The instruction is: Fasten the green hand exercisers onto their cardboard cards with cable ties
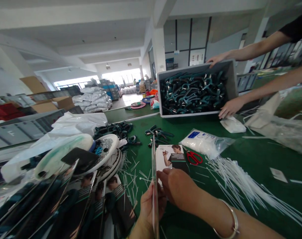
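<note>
My left hand (pixel 148 205) grips a thin packaging card (pixel 155 199), held upright and seen edge-on. My right hand (pixel 178 187), a bangle on its wrist, is against the right face of that card with its fingers curled; what they pinch is hidden. Just beyond lie flat printed cards (pixel 176 157) showing a person with a hand grip. Red-handled scissors (pixel 194 158) rest beside them. A few dark hand grip strengtheners (pixel 158 134) lie behind the upright card. White cable ties (pixel 240 182) fan out on the right; others are scattered left of my hands.
Another person's hands (pixel 232 107) hold a tilted grey bin (pixel 198 114) full of hand grips at the table's far side. A plastic bag (pixel 205 141) lies before it. Carded hand grips (pixel 66 202) pile up at front left, near round white lids (pixel 66 156).
</note>
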`<act>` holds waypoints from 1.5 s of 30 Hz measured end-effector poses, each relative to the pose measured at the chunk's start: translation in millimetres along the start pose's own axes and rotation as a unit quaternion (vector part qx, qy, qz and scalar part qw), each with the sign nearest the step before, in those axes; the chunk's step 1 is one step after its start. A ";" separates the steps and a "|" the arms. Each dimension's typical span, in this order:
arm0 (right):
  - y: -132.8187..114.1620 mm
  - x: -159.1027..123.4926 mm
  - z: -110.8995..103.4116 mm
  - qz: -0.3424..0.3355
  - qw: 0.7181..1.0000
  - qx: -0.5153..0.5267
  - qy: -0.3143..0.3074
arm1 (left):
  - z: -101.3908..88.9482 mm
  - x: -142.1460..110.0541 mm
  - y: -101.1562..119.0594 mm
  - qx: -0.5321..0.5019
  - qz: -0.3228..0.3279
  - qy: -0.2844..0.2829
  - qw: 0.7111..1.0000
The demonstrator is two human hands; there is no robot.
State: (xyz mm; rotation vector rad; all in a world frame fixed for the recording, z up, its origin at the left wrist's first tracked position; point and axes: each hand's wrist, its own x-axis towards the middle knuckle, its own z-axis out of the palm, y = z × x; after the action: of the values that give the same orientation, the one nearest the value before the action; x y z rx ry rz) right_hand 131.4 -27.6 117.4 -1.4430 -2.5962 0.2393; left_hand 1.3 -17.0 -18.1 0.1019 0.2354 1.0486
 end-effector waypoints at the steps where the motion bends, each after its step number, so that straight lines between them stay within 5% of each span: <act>1: 1.9 1.2 1.5 0.006 1.000 0.018 0.009 | 0.0 0.4 0.3 0.022 0.008 0.004 1.000; 6: 21.7 3.9 22.0 0.023 0.977 0.179 0.112 | 5.0 -2.5 3.0 0.104 0.041 0.016 0.994; 11: 45.5 -3.4 43.7 -0.049 0.953 0.260 0.148 | 7.1 -3.5 0.8 0.160 0.018 -0.033 0.986; 14: 50.9 -8.8 48.9 -0.022 0.936 0.297 0.188 | 8.1 -1.8 -1.7 0.162 0.022 -0.014 0.986; 18: 45.3 -10.9 53.7 0.022 0.860 0.447 0.245 | 13.2 -2.5 -4.8 0.167 0.028 0.009 0.986; 25: 32.7 -11.9 54.5 0.063 0.714 0.689 0.104 | 20.1 -2.0 -3.3 0.154 0.041 -0.037 0.987; 27: 32.7 -14.0 52.8 0.086 0.695 0.708 0.087 | 22.0 -1.2 -0.5 0.159 0.055 -0.043 0.985; 29: 37.5 -17.2 50.7 0.097 0.715 0.689 0.068 | 23.4 -1.4 1.7 0.168 0.067 -0.035 0.983; 32: 56.3 -22.9 43.5 0.080 0.795 0.596 0.074 | 25.5 -2.4 2.1 0.184 0.086 -0.011 0.979; 37: 78.2 -28.1 16.4 0.087 0.915 0.228 0.323 | 35.2 0.0 -5.4 0.224 0.111 0.040 0.967; 41: 62.8 -18.2 13.4 -0.054 0.978 -0.053 0.196 | 41.8 1.2 -9.5 0.279 0.126 0.049 0.951; 45: 54.4 -2.4 29.5 -0.100 0.975 -0.064 0.189 | 39.8 1.0 -5.7 0.323 0.134 0.060 0.935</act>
State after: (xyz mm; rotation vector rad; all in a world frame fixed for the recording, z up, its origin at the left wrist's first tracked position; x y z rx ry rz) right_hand 171.1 -3.1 76.7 -1.1182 -2.4458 -0.2129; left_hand 16.2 -17.8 19.3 0.6821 0.6901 1.2151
